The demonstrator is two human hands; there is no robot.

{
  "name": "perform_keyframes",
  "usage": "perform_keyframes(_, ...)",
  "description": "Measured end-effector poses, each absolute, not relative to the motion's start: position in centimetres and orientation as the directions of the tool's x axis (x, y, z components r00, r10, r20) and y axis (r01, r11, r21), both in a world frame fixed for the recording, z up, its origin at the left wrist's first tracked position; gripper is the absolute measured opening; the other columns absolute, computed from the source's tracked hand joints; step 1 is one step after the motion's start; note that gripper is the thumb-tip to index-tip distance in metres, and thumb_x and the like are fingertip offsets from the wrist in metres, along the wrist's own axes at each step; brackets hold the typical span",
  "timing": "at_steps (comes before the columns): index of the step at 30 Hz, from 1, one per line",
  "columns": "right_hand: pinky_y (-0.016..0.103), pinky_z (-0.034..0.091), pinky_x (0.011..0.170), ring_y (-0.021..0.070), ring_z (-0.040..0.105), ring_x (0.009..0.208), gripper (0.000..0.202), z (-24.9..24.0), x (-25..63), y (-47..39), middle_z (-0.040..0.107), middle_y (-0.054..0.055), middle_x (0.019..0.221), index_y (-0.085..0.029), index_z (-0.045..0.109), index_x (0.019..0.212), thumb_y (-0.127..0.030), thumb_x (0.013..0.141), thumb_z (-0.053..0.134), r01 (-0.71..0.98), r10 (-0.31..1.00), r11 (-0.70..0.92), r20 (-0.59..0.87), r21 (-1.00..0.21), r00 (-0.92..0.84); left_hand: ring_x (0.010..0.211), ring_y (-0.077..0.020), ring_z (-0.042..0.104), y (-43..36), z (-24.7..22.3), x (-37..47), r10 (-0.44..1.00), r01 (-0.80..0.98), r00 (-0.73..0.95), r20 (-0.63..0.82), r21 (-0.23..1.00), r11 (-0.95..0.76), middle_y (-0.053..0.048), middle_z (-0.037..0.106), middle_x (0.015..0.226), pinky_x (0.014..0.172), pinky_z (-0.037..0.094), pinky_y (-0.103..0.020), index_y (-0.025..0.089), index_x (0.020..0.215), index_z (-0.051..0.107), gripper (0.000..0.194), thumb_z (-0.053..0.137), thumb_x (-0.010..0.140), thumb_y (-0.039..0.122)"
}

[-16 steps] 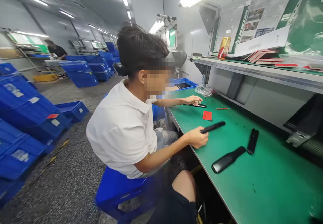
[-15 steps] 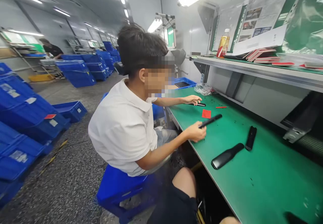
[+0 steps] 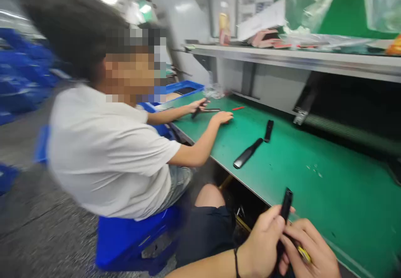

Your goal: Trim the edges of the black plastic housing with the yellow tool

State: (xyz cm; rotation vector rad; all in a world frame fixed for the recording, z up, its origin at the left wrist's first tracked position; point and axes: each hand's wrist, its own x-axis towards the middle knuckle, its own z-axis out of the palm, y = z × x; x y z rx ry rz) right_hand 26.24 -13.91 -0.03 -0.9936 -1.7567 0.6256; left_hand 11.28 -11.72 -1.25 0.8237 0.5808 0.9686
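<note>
White-shirted, a co-worker [image 3: 109, 152] grasps a dark bar [image 3: 196, 113] over the desk [image 3: 351, 186]. A broad black piece [image 3: 247, 154] lies near the front edge, a short one [image 3: 268, 131] beyond. Above that edge, the left hand [image 3: 265, 234] has its fingers clenched round a slim black part [image 3: 286, 205]; the right hand's [image 3: 310, 242] fingers curl beside a yellow item [image 3: 303, 253], grip unclear.

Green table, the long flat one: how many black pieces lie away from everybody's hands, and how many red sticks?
Glossy black paddle-shaped piece: 1
Shorter narrow black piece: 1
Thin red stick: 1
Total: 3
</note>
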Motion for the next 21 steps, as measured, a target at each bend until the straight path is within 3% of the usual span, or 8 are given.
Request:
perform_keyframes(2,0.022,0.056,0.050,0.0097,0.060,0.047,0.018,0.4,25.1,-14.2,0.062,0.001,0.085,-0.027,0.075,0.110,-0.019,0.101,0.062,0.331,0.863,0.505,0.459,-0.797,-0.213,0.036,-0.0091,0.046,-12.6,-1.1,10.9,0.883,-0.469,0.445,-0.147,0.802,0.370,0.004,0.054,0.061,0.034,0.039,-0.019,0.011,0.146,0.051,0.081,0.054,0.095,0.074)
perform_keyframes(7,0.025,0.061,0.074,0.0105,0.070,0.061,0.012,1.8,23.9,-13.8,0.067,0.001,0.086,-0.021,0.075,0.098,-0.019,0.102,0.064,0.302,0.894,0.445,0.404,-0.843,-0.192,0.036,-0.0109,0.046,-12.9,0.2,9.2,0.873,-0.417,0.439,-0.213,0.812,0.408,0.004,0.054,0.049,0.035,0.038,-0.017,0.006,0.153,0.043,0.080,0.049,0.101,0.066)
perform_keyframes(11,0.024,0.061,0.066,0.0088,0.068,0.052,0.015,2.2,23.2,-13.8,0.067,0.000,0.087,-0.019,0.075,0.096,-0.026,0.104,0.064,0.180,0.945,0.315,0.291,-0.932,-0.147,0.035,-0.0095,0.045,-13.2,1.0,8.4,0.875,-0.386,0.442,-0.199,0.838,0.386,0.004,0.055,0.049,0.037,0.036,-0.016,0.005,0.151,0.046,0.074,0.048,0.104,0.062)
perform_keyframes(13,0.024,0.060,0.062,0.0091,0.068,0.053,0.013,2.2,22.7,-14.0,0.067,-0.001,0.085,-0.019,0.075,0.096,-0.024,0.103,0.065,0.187,0.944,0.327,0.311,-0.926,-0.112,0.036,-0.0094,0.046,-13.1,1.3,8.1,0.868,-0.408,0.458,-0.193,0.822,0.398,0.004,0.055,0.051,0.037,0.037,-0.017,0.007,0.148,0.050,0.068,0.048,0.105,0.059)
perform_keyframes(15,0.024,0.059,0.065,0.0109,0.069,0.062,0.008,2.1,22.2,-14.4,0.069,-0.001,0.082,-0.020,0.074,0.099,-0.017,0.100,0.067,0.269,0.888,0.459,0.441,-0.847,-0.127,0.039,-0.0087,0.049,-12.3,1.6,7.8,0.890,-0.496,0.413,-0.192,0.772,0.396,0.002,0.059,0.063,0.038,0.040,-0.018,0.010,0.142,0.054,0.059,0.052,0.104,0.054)
perform_keyframes(18,0.027,0.056,0.066,0.0134,0.067,0.071,0.016,1.3,21.7,-15.3,0.072,0.002,0.083,-0.021,0.073,0.109,-0.010,0.096,0.070,0.419,0.713,0.683,0.671,-0.598,-0.204,0.044,-0.0058,0.049,-10.0,2.1,6.7,0.942,-0.653,0.245,-0.231,0.679,0.336,0.000,0.059,0.083,0.037,0.040,-0.018,0.013,0.135,0.056,0.044,0.049,0.106,0.046)
perform_keyframes(21,0.028,0.057,0.068,0.0150,0.068,0.078,0.028,-0.1,21.6,-15.2,0.071,0.004,0.093,-0.021,0.072,0.118,-0.008,0.093,0.072,0.526,0.702,0.665,0.683,-0.530,-0.201,0.047,-0.0056,0.046,-7.3,2.5,4.9,0.943,-0.761,0.134,-0.305,0.578,0.295,0.000,0.054,0.084,0.036,0.035,-0.016,0.013,0.131,0.056,0.042,0.032,0.111,0.040)
